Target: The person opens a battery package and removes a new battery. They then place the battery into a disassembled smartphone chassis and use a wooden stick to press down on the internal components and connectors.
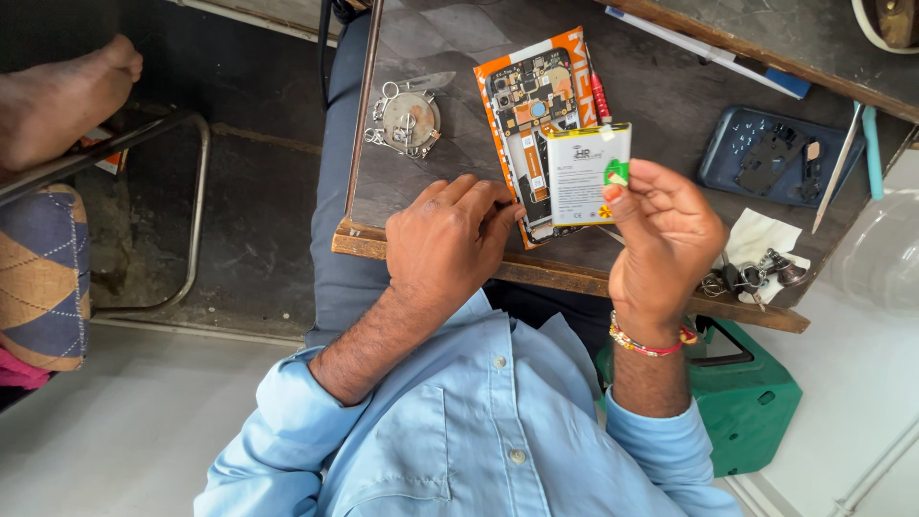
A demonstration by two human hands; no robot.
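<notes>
— Holding up a flat white battery (pixel 577 174), is that it? Which hand has it?

— The right hand (pixel 667 244), fingers closed on the battery's edge near a small green tab, lifting it clear of the opened phone (pixel 529 124). The left hand (pixel 448 237) rests on the tabletop (pixel 431 57) with its fingers curled against the phone's lower end; I'd say it steadies the phone, though it grips nothing that I can see.

— So how far along does the work look?

— The phone's back is already off: circuit boards and a ribbon cable lie bare inside the orange frame. The battery is out of the body and in the air, so I judge the stripping-down done. Nothing shows the phone closed up again, so that looks to be left.

— And around it?

— A dark, worn tabletop with a wooden front edge. A red-handled screwdriver (pixel 600 96) lies just beside the phone, a round metal piece with a bunch of rings (pixel 406 119) to the left, and a blue tray (pixel 771 158) of small parts to the right, with white tissue near it. A green box (pixel 747 397) sits on the pale floor below, and someone else's bare foot (pixel 62 96) rests on a metal chair frame at far left.
</notes>
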